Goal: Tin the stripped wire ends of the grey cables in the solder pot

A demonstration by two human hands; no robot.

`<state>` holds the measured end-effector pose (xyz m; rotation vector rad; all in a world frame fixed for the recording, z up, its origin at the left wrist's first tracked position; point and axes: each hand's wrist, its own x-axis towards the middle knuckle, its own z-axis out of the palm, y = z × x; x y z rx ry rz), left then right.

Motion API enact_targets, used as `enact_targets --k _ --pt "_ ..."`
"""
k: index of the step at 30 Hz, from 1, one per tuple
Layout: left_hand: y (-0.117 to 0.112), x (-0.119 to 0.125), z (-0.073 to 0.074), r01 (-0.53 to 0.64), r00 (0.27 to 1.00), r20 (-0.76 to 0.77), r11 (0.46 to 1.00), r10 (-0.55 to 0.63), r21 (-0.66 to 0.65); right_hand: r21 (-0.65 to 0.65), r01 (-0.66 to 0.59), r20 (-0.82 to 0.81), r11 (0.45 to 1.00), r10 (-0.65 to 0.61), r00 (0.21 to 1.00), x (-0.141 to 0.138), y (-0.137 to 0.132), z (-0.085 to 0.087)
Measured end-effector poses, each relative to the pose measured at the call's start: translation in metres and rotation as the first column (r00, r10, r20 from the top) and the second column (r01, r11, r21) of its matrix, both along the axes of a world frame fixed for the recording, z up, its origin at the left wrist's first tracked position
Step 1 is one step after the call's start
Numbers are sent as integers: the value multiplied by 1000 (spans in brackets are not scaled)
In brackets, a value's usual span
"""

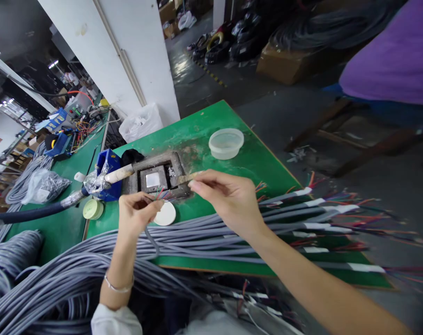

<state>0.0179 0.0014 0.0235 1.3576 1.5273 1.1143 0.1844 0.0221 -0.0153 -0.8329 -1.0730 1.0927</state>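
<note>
My left hand is closed on the end of a grey cable, whose thin coloured wires fan out beyond the fingers. Just behind those wires sits a solder pot, a grimy square frame around a bright, silvery square of solder. My right hand pinches a flat, brownish strip like a scraper, its tip over the pot's right rim. What the strip is made of I cannot tell. A white round lid lies in front of the pot, beside my left hand.
Many grey cables with stripped, coloured ends run across the green table. A clear plastic tub stands at the back. Left are a blue bin, a hose with a pale nozzle and a round green container. A purple-clothed person is at right.
</note>
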Motion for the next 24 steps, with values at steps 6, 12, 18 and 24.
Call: enact_targets --k 6,12,18,24 --pt "33 -36 -8 250 884 -243 842 -400 -478 -32 -29 44 999 30 999 2 0 -5" --pt "48 -43 -32 271 803 -319 785 -504 -557 -15 -12 123 1000 14 992 2 -1 -6" --pt "54 -43 -39 260 744 -399 783 -536 -566 -13 -7 162 1000 9 987 3 -2 -4" --pt "53 -38 -39 204 687 -511 812 -516 -546 -7 1 194 1000 0 981 3 -2 -4"
